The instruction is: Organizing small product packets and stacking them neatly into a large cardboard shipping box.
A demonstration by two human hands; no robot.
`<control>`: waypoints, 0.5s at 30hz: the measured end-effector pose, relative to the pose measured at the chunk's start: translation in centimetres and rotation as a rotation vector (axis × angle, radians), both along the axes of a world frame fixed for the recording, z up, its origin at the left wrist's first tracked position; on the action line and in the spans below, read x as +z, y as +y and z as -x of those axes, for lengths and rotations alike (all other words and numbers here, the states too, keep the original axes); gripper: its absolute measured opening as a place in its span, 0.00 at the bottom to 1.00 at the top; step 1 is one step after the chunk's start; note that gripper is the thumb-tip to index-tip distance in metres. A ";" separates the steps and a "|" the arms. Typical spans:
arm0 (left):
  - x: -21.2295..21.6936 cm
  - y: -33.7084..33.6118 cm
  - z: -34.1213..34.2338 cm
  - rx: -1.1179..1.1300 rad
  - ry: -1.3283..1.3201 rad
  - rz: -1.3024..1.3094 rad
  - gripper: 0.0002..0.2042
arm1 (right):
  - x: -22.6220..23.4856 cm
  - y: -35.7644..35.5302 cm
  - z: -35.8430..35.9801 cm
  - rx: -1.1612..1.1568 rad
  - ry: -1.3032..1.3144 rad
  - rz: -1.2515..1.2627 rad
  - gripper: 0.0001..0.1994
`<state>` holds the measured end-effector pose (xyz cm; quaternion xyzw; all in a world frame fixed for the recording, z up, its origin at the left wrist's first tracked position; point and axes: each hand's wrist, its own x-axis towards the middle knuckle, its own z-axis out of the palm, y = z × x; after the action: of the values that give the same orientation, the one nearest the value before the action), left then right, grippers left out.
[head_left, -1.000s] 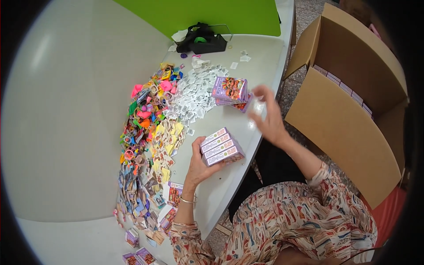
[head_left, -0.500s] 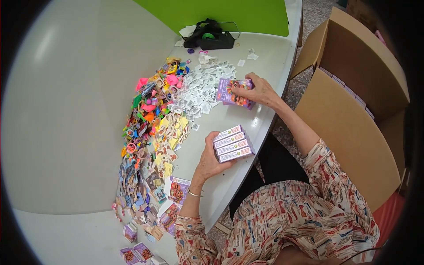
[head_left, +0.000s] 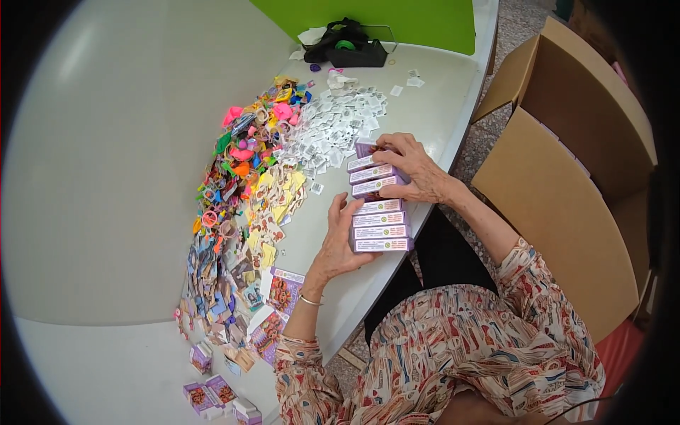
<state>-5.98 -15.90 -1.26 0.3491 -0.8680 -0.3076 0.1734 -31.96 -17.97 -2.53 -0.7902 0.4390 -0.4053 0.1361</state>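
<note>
Several small purple boxes [head_left: 380, 225] stand in a row on edge near the white table's right rim. My left hand [head_left: 338, 239] presses against the left side of the nearer boxes. My right hand [head_left: 412, 168] lies over the farther purple boxes [head_left: 374, 173] and pushes them up against the nearer ones. Both hands are in contact with the row, fingers wrapped on the boxes.
A long heap of colourful small toys and rings [head_left: 244, 156], yellow stickers [head_left: 278, 195] and white paper slips [head_left: 333, 127] runs down the table [head_left: 106, 177]. Flat purple cartons [head_left: 282, 290] lie near my left forearm. A black tape dispenser [head_left: 347, 48] sits far back. Open cardboard cartons [head_left: 567, 170] stand at right.
My right hand reached to the far boxes, took them and slid them back to join the row held by my left hand.
</note>
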 end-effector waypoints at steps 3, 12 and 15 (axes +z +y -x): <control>-0.1 -0.2 -0.1 -0.017 -0.007 0.004 0.53 | -0.6 0.0 -0.9 -0.006 -0.227 -0.038 0.27; -1.6 -0.5 0.6 -0.024 0.219 -0.111 0.60 | -1.0 -1.0 -0.6 0.115 -0.241 -0.271 0.36; -0.4 -0.4 1.9 -0.054 0.223 -0.213 0.64 | -1.8 -0.2 -1.4 0.111 -0.337 -0.121 0.30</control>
<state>-7.84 -16.34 -1.64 0.3059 -0.8148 -0.4394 0.2224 -30.59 -18.14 -4.33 -0.7246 0.3893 -0.4966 0.2771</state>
